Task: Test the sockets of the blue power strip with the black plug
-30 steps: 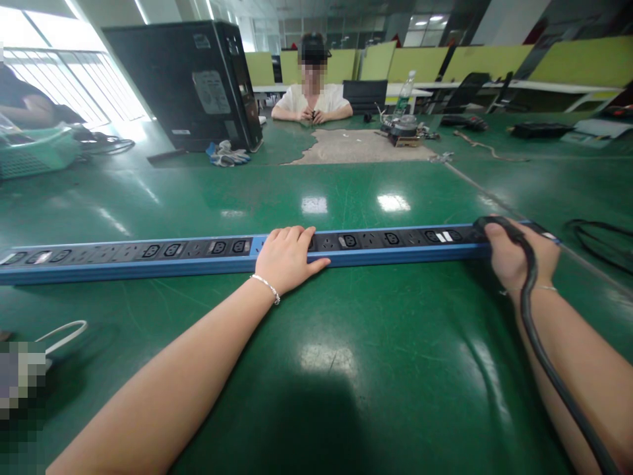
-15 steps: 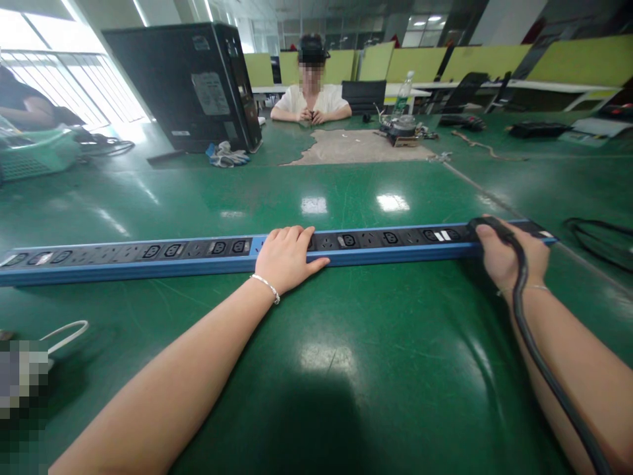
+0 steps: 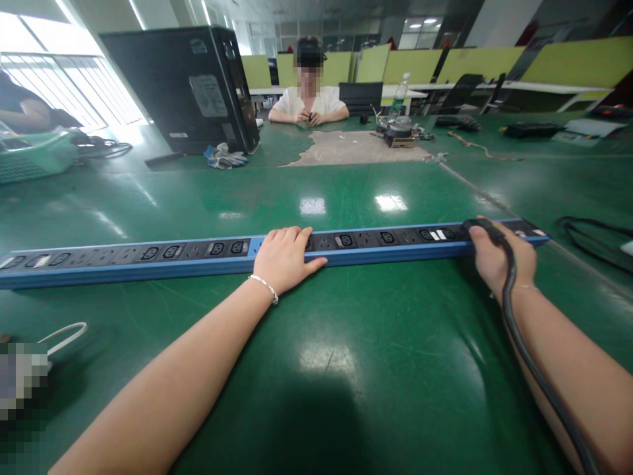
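Blue power strip [image 3: 395, 254] braced under open left hand [image 3: 281, 258]; black plug [image 3: 482, 227] gripped by right hand [image 3: 523, 249] near strip's right end, seating hidden; steady bracing likely needed.

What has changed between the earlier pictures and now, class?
The right hand, gripping the black plug on a thick black cable, has shifted slightly left along the long blue-and-black socket strip. Nothing was visibly taken up or let go. The left hand stayed resting on the strip, which shows no clear movement.
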A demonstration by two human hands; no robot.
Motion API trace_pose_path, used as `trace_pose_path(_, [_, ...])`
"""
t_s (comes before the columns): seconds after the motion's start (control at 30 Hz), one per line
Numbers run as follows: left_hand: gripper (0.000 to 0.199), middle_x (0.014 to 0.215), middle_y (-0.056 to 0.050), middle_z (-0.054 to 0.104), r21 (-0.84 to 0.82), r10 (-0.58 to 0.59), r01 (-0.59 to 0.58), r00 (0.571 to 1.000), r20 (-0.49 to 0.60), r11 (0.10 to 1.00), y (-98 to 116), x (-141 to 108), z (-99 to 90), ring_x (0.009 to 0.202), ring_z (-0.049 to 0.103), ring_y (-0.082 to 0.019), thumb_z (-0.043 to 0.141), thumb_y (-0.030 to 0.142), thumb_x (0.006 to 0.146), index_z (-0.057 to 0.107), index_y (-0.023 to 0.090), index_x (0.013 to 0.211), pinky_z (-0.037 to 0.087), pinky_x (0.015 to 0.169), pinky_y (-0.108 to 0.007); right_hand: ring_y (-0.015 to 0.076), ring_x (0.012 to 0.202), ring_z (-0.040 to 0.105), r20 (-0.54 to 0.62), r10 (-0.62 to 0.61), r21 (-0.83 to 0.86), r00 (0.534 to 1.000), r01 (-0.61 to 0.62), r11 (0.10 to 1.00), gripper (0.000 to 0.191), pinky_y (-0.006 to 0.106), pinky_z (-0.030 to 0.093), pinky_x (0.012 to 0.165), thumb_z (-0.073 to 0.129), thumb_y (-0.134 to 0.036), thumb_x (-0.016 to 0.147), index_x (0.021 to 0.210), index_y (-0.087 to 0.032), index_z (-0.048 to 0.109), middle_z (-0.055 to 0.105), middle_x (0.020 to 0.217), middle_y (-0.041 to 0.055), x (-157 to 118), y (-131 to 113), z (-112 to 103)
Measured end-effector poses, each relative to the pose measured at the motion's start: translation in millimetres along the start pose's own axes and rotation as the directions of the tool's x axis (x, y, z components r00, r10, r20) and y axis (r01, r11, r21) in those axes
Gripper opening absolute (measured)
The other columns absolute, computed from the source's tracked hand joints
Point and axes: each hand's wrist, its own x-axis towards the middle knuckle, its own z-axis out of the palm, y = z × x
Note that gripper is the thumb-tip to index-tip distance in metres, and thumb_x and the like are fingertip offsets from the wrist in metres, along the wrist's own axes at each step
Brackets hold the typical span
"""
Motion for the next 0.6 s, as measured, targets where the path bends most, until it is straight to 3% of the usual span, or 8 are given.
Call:
trace_pose_path(0.27, [0.067,0.117,-0.012,0.058,-0.002,0.001,-0.001,1.000,0.001,1.000,-0.7,0.0,1.6,0.108,0.052,-0.027,0.042,0.063,0.083,0.046,0.014,0.128,0.035,0.095,-0.039,0.0264,0.118,0.051,0.085,-0.008,-0.092,0.996,0.016,0.996,0.045,0.039,0.035,0.103,0.041,-0.042,0.083,0.111,-0.018,0.067,0.065,0.114,0.0107,0.8,4.3,-1.0])
trace_pose_path(0.5, [0.068,0.116,-0.012,0.058,0.006,0.000,0.000,1.000,-0.004,1.000,-1.0,-0.3,2.2,0.108,0.052,-0.027,0.041,0.064,0.082,0.045,0.014,0.128,0.035,0.095,-0.038,0.0262,0.115,0.053,0.059,-0.112,-0.194,0.992,0.122,0.973,0.050,0.038,0.037,0.099,0.041,-0.045,0.083,0.115,-0.016,0.065,0.066,0.110,0.0161,-0.5,8.9,-0.8])
trace_pose_path(0.6, [0.068,0.117,-0.012,0.058,0.005,0.003,-0.003,1.000,-0.003,1.000,-1.1,-0.5,2.5,0.108,0.052,-0.027,0.041,0.064,0.083,0.045,0.014,0.128,0.034,0.095,-0.039,0.0257,0.115,0.052,0.077,-0.074,-0.162,0.994,0.085,0.983,0.049,0.037,0.035,0.099,0.040,-0.045,0.083,0.115,-0.017,0.065,0.065,0.111,0.0157,-0.9,9.1,0.3])
